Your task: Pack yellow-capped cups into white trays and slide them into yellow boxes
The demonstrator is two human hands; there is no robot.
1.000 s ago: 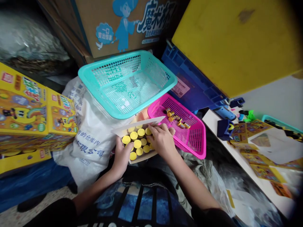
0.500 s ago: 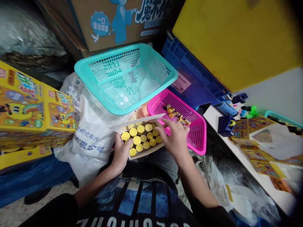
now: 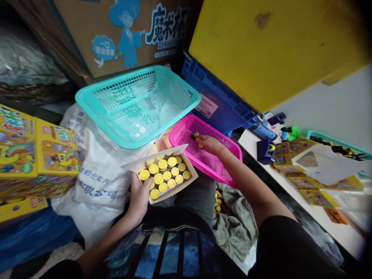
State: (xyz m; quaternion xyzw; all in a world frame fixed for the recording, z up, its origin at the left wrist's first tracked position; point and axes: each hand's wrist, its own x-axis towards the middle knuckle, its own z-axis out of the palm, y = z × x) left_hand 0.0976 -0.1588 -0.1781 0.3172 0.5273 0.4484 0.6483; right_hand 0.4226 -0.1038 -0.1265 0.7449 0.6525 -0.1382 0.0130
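My left hand grips the near left side of an open cardboard box, its thumb over the rim. The box is tilted toward me, with one flap raised at the back. Rows of small bottles with round yellow caps stand inside, and a gap shows at the right end. My right hand reaches into a pink basket, fingers curled down around small yellow-capped bottles. The hand hides part of these bottles, and its fingertips are hard to make out.
A turquoise basket sits behind the box, by a white sack. Yellow printed boxes are stacked at left. Blue crates stand behind the pink basket. On the right, a table carries flattened printed cartons and a tape dispenser.
My right hand has moved from the box's right end into the pink basket, over the loose bottles. My left hand still holds the box. The view has shifted rightward.
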